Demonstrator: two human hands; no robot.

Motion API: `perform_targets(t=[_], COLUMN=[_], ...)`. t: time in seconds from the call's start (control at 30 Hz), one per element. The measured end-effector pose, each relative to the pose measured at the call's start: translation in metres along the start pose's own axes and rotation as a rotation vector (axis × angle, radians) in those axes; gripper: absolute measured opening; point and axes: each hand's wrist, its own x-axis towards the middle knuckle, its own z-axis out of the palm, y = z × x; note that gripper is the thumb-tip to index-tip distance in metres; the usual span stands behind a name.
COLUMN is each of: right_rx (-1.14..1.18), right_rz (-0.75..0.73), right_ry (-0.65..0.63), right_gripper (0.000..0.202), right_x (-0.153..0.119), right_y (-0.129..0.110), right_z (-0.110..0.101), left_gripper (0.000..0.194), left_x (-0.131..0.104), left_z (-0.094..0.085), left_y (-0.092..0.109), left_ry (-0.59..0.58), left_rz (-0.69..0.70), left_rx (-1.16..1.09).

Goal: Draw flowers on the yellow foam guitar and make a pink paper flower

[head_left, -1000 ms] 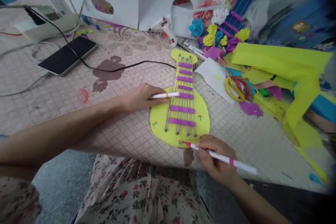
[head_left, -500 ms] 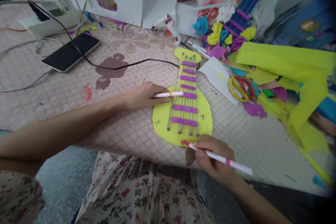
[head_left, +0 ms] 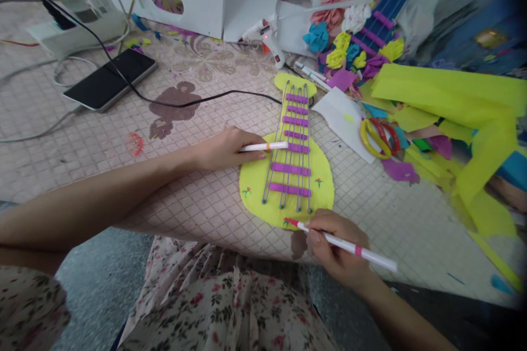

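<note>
1. Barely anything shifts from a second ago: your view has swung slightly, and your right hand (head_left: 337, 247) keeps its white felt-tip pen with a pink band (head_left: 349, 249) at the bottom flower.
2. That hand pinches the barrel near the red tip; whether the tip touches, you can't tell.
3. Your left hand (head_left: 224, 148) closes around a white pen with an orange band (head_left: 259, 147), fingers resting on the flat yellow guitar-shaped cutout (head_left: 320, 159), which lies on the patterned cream counter (head_left: 218, 208).
4. Done, by the look of it: purple crossbars (head_left: 290, 169), thin greyish strings, and small red-and-green flowers left (head_left: 246, 192) and right (head_left: 318, 182).
5. Left, probably: finishing the red on the bottom flower (head_left: 285, 223); anything under your right hand is hidden.
6. Watch the edge! Your cutout's rounded bottom sits near the counter's front.
7. Room opens on both sides of the body; up top, the black cable (head_left: 177, 105) and white glue gun (head_left: 265, 41) crowd you.
</note>
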Motion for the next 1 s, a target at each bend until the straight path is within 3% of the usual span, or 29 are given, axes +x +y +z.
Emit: perform_targets(t=[0.43, 0.7, 1.0], right_rx=[0.012, 0.043, 0.055], right_rz=[-0.008, 0.090, 0.069], right_ry=[-0.019, 0.130, 0.059], right_gripper=[0.012, 0.011, 0.013], right_x=[0.000, -0.020, -0.010], right_y=[-0.001, 0.011, 0.004], right_z=[-0.001, 0.000, -0.001], left_gripper=[0.032, 0.032, 0.032], left_x=[0.001, 0.000, 0.000], left_z=[0.000, -0.001, 0.000], left_y=[0.002, -0.001, -0.002], left_ry=[-0.001, -0.015, -0.013], left_rz=[0.003, -0.002, -0.008], left_rx=[-0.017, -0.017, -0.027])
